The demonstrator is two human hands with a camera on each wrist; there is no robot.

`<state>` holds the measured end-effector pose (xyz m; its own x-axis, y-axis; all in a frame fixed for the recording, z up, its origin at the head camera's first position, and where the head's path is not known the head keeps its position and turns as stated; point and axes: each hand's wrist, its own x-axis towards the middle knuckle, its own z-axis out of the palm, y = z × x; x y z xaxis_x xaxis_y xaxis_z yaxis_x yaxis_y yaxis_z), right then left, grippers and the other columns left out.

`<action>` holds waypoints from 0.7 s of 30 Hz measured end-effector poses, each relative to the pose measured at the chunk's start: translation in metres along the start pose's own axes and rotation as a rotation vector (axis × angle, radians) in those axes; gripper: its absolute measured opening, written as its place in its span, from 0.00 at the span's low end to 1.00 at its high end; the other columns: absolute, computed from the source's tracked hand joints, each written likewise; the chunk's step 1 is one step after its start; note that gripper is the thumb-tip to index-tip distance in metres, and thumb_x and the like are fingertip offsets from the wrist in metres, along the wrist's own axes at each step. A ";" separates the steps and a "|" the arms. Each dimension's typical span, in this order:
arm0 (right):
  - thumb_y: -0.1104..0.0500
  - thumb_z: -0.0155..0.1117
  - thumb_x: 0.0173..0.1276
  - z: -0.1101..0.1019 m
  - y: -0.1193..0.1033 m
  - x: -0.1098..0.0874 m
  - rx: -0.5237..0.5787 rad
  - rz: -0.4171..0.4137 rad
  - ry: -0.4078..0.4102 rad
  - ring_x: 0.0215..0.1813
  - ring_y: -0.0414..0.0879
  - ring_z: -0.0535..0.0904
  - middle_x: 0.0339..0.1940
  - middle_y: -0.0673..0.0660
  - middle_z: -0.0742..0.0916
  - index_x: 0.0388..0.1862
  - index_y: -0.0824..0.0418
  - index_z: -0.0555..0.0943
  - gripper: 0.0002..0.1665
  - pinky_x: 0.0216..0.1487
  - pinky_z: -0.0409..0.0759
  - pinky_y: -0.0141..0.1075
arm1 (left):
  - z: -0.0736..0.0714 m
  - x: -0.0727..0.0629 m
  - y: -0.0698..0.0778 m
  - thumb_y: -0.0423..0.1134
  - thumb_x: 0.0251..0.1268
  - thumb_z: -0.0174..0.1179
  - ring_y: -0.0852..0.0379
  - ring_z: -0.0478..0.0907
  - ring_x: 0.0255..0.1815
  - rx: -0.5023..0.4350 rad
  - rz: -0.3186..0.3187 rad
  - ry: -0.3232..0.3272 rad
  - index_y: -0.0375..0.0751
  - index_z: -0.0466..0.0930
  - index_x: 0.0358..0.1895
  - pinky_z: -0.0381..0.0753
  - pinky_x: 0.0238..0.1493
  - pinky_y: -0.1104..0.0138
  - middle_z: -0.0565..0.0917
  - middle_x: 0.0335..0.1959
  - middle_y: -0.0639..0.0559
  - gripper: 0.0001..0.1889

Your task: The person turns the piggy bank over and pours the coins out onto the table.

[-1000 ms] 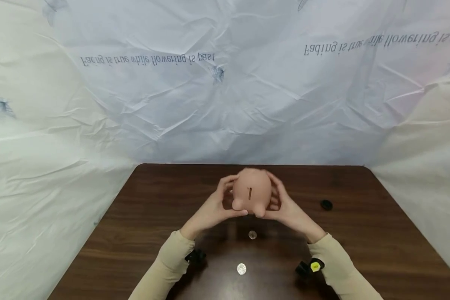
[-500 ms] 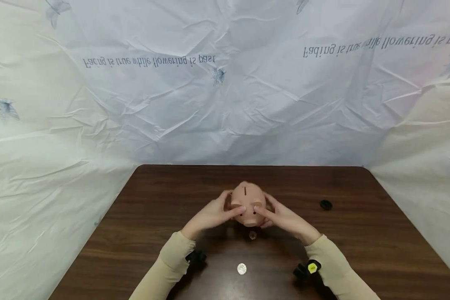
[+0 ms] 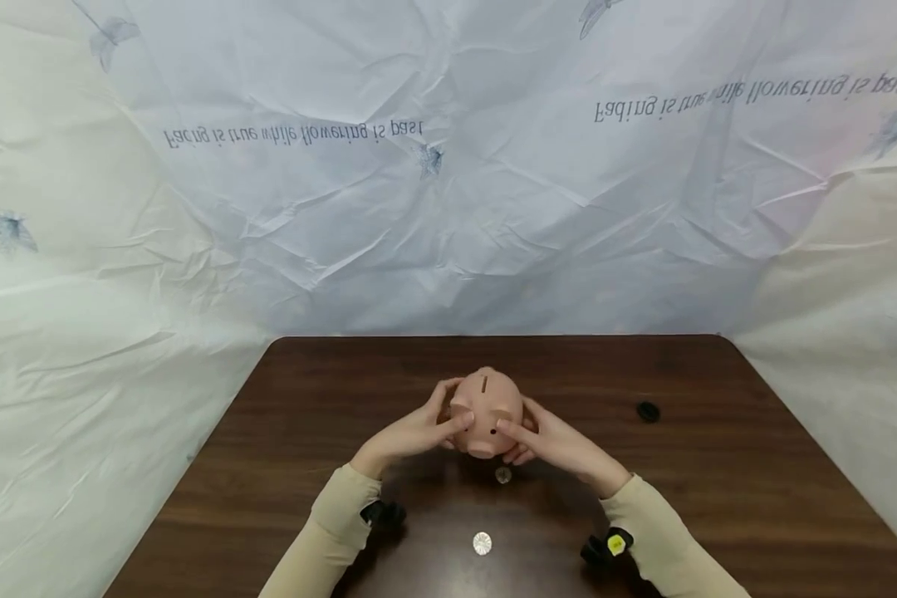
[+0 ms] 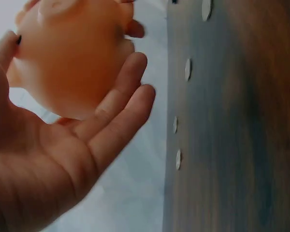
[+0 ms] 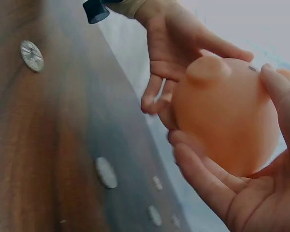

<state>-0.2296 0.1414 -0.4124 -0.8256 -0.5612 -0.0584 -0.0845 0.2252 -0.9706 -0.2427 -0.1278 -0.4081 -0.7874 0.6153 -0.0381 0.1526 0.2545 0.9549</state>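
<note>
A pink piggy bank (image 3: 484, 407) is held up between both hands above the middle of the table. Its coin slot faces up, and its snout and eyes point toward the person. The left hand (image 3: 413, 432) grips one side, thumb near an eye; the right hand (image 3: 561, 440) grips the other, thumb also by an eye. In the left wrist view, the left hand's fingers curve under the piggy bank (image 4: 72, 58). From the right wrist, the right hand (image 5: 246, 198) cradles its underside. Just below it on the table lies a coin (image 3: 503, 475), with another coin (image 3: 482, 543) nearer the person.
A black round disc (image 3: 648, 412) lies on the brown wooden table (image 3: 718, 498) to the right. Several more coins show in the wrist views, such as one coin (image 4: 188, 69). A pale printed sheet (image 3: 448, 216) hangs behind the table and along its sides.
Both hands have tilted the piggy bank so its face now shows toward the person, and brought it lower and slightly left. The thumbs now lie by its eyes. Coins and disc stay put.
</note>
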 end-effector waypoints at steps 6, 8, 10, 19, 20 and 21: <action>0.39 0.53 0.79 -0.006 0.007 0.006 -0.015 0.107 -0.034 0.44 0.64 0.86 0.40 0.65 0.88 0.81 0.69 0.48 0.49 0.49 0.85 0.54 | -0.002 0.003 -0.004 0.71 0.68 0.53 0.49 0.84 0.44 -0.009 -0.126 -0.005 0.53 0.40 0.80 0.82 0.53 0.49 0.80 0.53 0.41 0.49; 0.39 0.52 0.79 -0.007 0.008 0.006 -0.015 0.113 -0.047 0.44 0.64 0.86 0.40 0.65 0.88 0.81 0.68 0.48 0.49 0.49 0.84 0.54 | -0.002 0.003 -0.004 0.70 0.69 0.52 0.48 0.85 0.44 -0.029 -0.147 -0.016 0.53 0.39 0.81 0.81 0.54 0.49 0.83 0.48 0.42 0.48; 0.39 0.51 0.80 -0.008 0.009 0.007 -0.015 0.125 -0.063 0.44 0.64 0.86 0.40 0.66 0.88 0.81 0.69 0.49 0.48 0.48 0.85 0.53 | -0.002 0.003 -0.005 0.69 0.71 0.51 0.45 0.85 0.43 -0.042 -0.170 -0.031 0.51 0.38 0.81 0.81 0.55 0.49 0.85 0.42 0.41 0.48; 0.43 0.61 0.76 0.005 -0.012 -0.010 -0.126 -0.033 0.163 0.48 0.49 0.86 0.57 0.65 0.83 0.84 0.54 0.47 0.49 0.48 0.85 0.44 | 0.005 -0.010 0.017 0.58 0.72 0.60 0.51 0.82 0.55 0.128 0.054 0.106 0.60 0.45 0.80 0.80 0.58 0.52 0.82 0.57 0.47 0.42; 0.47 0.65 0.74 0.007 -0.020 -0.016 -0.157 -0.127 0.196 0.53 0.48 0.84 0.64 0.64 0.80 0.84 0.51 0.46 0.51 0.51 0.84 0.41 | 0.006 -0.015 0.026 0.55 0.70 0.64 0.54 0.79 0.59 0.176 0.151 0.145 0.62 0.46 0.80 0.79 0.59 0.53 0.79 0.61 0.50 0.44; 0.51 0.69 0.71 0.008 -0.027 -0.023 -0.192 -0.236 0.219 0.58 0.47 0.82 0.70 0.64 0.76 0.85 0.49 0.45 0.55 0.53 0.83 0.39 | 0.007 -0.020 0.035 0.53 0.67 0.68 0.56 0.77 0.62 0.248 0.261 0.189 0.63 0.46 0.80 0.77 0.61 0.54 0.76 0.66 0.52 0.46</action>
<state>-0.2041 0.1415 -0.3870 -0.8692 -0.4362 0.2329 -0.3722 0.2672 -0.8888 -0.2173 -0.1265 -0.3763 -0.7955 0.5410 0.2730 0.4831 0.2944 0.8246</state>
